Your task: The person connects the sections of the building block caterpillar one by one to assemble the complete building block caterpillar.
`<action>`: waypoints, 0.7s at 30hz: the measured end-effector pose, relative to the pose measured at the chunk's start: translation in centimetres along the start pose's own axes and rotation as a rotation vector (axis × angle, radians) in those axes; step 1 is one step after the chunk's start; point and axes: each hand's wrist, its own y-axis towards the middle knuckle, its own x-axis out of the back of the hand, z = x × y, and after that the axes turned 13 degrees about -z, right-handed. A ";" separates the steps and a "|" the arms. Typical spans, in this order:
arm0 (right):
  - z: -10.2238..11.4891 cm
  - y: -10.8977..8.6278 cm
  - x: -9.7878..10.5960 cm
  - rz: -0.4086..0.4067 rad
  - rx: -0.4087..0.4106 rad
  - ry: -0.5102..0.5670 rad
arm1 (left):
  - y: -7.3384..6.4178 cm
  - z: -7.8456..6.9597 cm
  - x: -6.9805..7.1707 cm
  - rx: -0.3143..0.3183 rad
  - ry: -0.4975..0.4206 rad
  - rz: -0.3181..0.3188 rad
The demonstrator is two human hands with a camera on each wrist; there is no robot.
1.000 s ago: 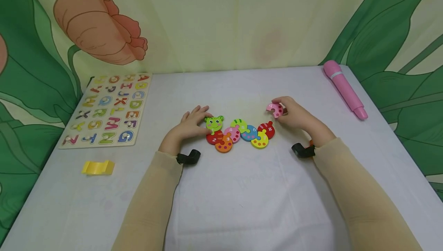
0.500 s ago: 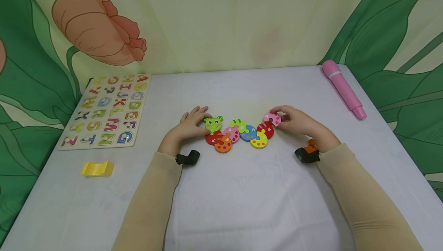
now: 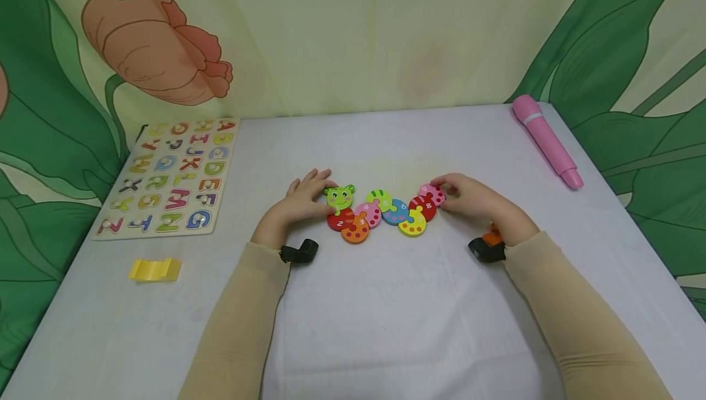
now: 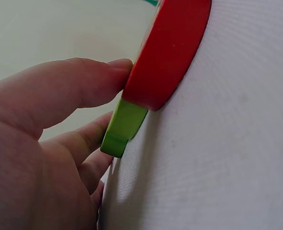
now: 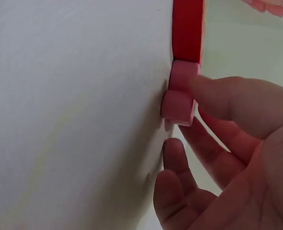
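A wooden caterpillar number puzzle lies across the table. It has a smiling green head (image 3: 340, 196), a red piece (image 3: 339, 220) marked 2, and more coloured pieces up to a red one (image 3: 422, 208) marked 8. My left hand (image 3: 300, 204) rests against the head end, fingers spread, its thumb (image 4: 117, 67) touching the red piece's edge. At the other end, a pink puzzle piece (image 3: 433, 192) sits against the red 8 piece. My right hand (image 3: 471, 196) pinches it between thumb (image 5: 213, 96) and fingers; the piece's far side is hidden there.
An alphabet puzzle board (image 3: 171, 179) lies at the back left. Nearer the front left is a small yellow wavy block (image 3: 155, 270). A pink microphone-shaped stick (image 3: 547, 143) rests near the right edge. A printed cloth backdrop (image 3: 353, 38) rises behind the table.
My right hand has brought the pink piece down and left, from above the chain to its right end, where it now meets the red 8 piece. The left hand has stayed put.
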 end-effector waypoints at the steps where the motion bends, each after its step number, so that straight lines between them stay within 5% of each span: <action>1: 0.0 -0.1 0.0 -0.002 -0.005 -0.009 | 0.0 0.0 0.0 -0.001 0.000 0.001; 10: -0.5 -4.0 2.7 -0.063 0.025 0.010 | 0.1 0.0 -0.1 0.008 0.007 0.008; 21: -4.8 -8.7 3.2 0.033 0.045 -0.080 | 0.0 -0.1 -0.1 0.013 0.008 0.004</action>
